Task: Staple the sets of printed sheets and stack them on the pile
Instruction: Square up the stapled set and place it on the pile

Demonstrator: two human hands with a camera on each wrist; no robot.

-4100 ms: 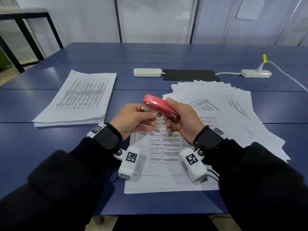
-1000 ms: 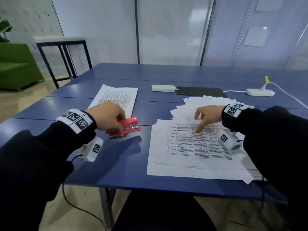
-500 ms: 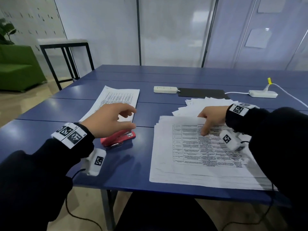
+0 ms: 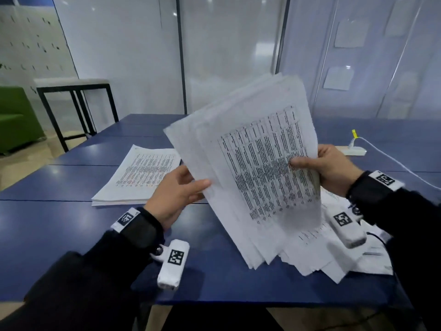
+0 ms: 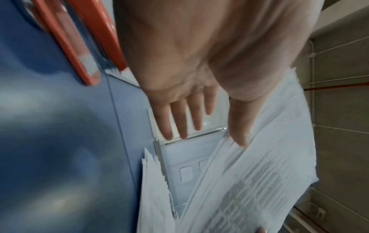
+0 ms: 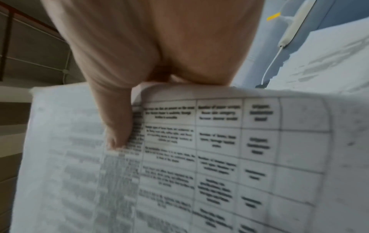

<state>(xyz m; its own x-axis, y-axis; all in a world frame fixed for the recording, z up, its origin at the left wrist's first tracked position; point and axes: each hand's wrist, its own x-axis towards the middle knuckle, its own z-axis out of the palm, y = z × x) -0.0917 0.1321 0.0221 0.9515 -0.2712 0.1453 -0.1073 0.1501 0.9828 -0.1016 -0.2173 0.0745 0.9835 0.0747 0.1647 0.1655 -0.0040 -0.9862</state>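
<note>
A thick bundle of printed sheets (image 4: 250,163) stands tilted in the air above the blue table (image 4: 71,225). My right hand (image 4: 329,166) grips its right edge, thumb (image 6: 117,126) pressed on the printed front. My left hand (image 4: 176,194) is at the bundle's left edge with straight fingers (image 5: 179,123), the thumb touching the paper. The stapled pile (image 4: 143,177) lies flat at the left behind that hand. The red stapler (image 5: 79,39) lies on the table close by my left wrist; the head view does not show it.
Loose printed sheets (image 4: 334,259) are fanned on the table under my right forearm. A white power strip (image 4: 353,151) with a cable lies at the far right. A black-framed stool (image 4: 71,91) and a green sofa (image 4: 14,115) stand beyond the table's left side.
My left hand has let go of the stapler and moved right to the sheets. My right hand has lifted the bundle off the table and tilted it upright.
</note>
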